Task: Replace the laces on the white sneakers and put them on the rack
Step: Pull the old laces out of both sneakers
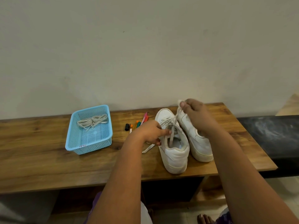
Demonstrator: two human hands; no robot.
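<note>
White sneakers side by side, lace half-unthreaded.

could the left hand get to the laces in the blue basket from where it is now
Probably yes. The spare laces lie loose in the open-topped blue basket, to the left of the left hand, with only bare wooden table between them. The hand would first have to leave the sneaker it steadies.

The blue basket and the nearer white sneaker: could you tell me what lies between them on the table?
In the head view, a cluster of coloured markers lies between the blue basket and the white sneaker.
</note>
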